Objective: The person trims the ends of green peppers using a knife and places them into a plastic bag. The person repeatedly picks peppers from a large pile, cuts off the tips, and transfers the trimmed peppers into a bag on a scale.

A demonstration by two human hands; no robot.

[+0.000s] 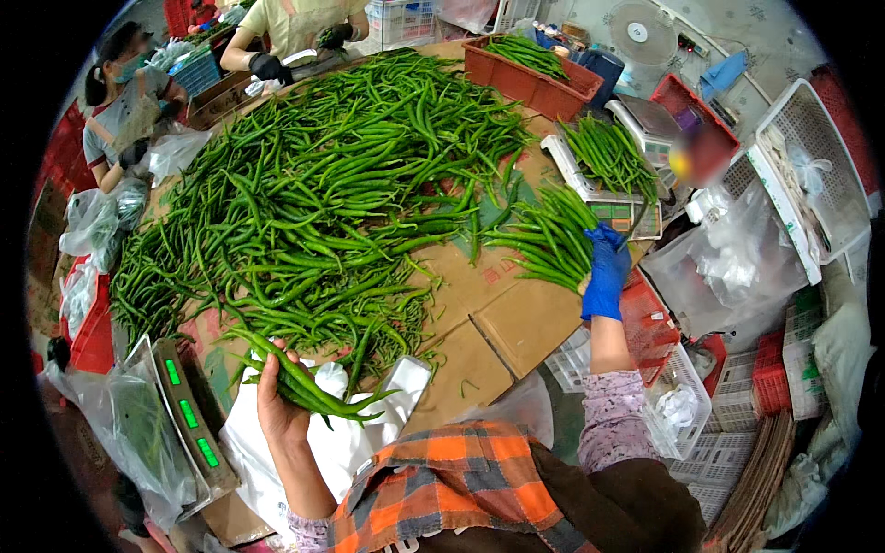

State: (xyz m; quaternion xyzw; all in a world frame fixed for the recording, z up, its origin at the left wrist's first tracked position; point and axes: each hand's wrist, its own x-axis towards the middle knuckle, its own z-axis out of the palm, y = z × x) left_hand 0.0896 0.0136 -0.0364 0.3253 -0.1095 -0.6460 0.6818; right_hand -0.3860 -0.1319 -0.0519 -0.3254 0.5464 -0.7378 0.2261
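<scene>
Bare, my left hand [285,394] holds several long green chili peppers [304,387] above a white plastic bag [332,442] at the near edge of the table. A blue glove covers my right hand [606,269], which touches the stem end of a bunch of green chilies [553,235] beside a scale; whether its fingers grip them is hard to tell. Across the cardboard-covered table [532,325] spreads a large heap of green chilies [346,180]. More chilies lie on the white scale [577,173] beyond my right hand.
A brown-red plastic bin [532,79] with chilies stands at the far side. A scale with a green display [187,415] is at the near left. Two people in gloves [269,68] stand across and at the left. Crates and plastic bags [726,242] crowd the right.
</scene>
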